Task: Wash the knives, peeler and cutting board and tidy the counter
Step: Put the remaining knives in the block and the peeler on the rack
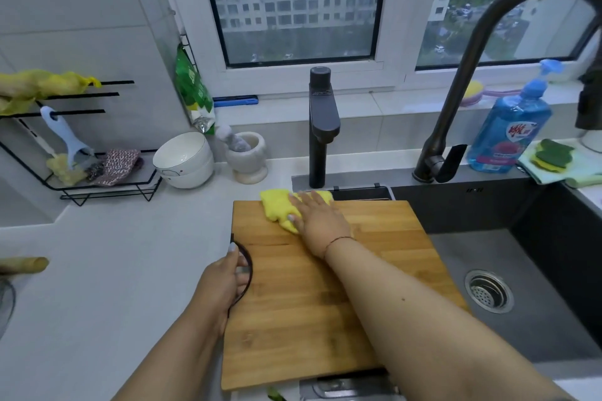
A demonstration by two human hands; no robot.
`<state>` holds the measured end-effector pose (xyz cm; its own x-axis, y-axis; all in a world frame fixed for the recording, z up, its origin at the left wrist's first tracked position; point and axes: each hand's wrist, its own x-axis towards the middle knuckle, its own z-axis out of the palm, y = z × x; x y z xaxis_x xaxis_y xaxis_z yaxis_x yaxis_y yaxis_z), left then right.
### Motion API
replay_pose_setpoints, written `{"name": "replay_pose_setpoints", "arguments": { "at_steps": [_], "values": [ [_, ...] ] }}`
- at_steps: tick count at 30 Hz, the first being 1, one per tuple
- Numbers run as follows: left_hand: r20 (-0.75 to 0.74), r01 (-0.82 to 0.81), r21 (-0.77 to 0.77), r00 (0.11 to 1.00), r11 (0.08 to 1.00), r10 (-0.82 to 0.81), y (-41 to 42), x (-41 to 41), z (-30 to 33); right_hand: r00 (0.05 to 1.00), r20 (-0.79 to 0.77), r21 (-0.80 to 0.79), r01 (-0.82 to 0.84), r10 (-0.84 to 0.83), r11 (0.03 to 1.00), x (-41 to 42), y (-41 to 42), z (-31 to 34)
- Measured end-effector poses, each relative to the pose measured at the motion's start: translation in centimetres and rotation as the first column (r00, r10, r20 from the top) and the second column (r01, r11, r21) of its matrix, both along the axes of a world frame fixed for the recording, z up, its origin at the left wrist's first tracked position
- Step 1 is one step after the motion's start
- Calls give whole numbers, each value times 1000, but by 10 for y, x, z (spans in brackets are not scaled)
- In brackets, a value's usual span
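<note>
Cutting board under right hand, yellow cloth.

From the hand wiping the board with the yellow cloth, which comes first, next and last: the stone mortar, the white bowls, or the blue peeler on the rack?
From the right hand in the head view:
1. Stone mortar, just behind and left of the cutting board.
2. White bowls, further left on the counter.
3. Blue peeler, hanging on the black rack at far left.
</note>
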<state>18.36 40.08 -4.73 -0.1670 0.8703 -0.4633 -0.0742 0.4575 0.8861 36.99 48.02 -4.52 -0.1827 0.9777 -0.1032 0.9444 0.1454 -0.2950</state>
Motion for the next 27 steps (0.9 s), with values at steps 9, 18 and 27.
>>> {"name": "replay_pose_setpoints", "arguments": {
  "at_steps": [9,18,27],
  "values": [
    [13,-14,-41,1000,999,15,-1,-1,-5,902,77,-136,431,-424,892,151,-10,-23],
    [29,-45,-81,998,996,47,-5,4,3,946,33,-73,324,-323,943,62,-49,-13],
    [7,-49,-92,999,995,50,-5,5,11,996,3,-3,-87,87,996,3,-112,3]
  ]
}}
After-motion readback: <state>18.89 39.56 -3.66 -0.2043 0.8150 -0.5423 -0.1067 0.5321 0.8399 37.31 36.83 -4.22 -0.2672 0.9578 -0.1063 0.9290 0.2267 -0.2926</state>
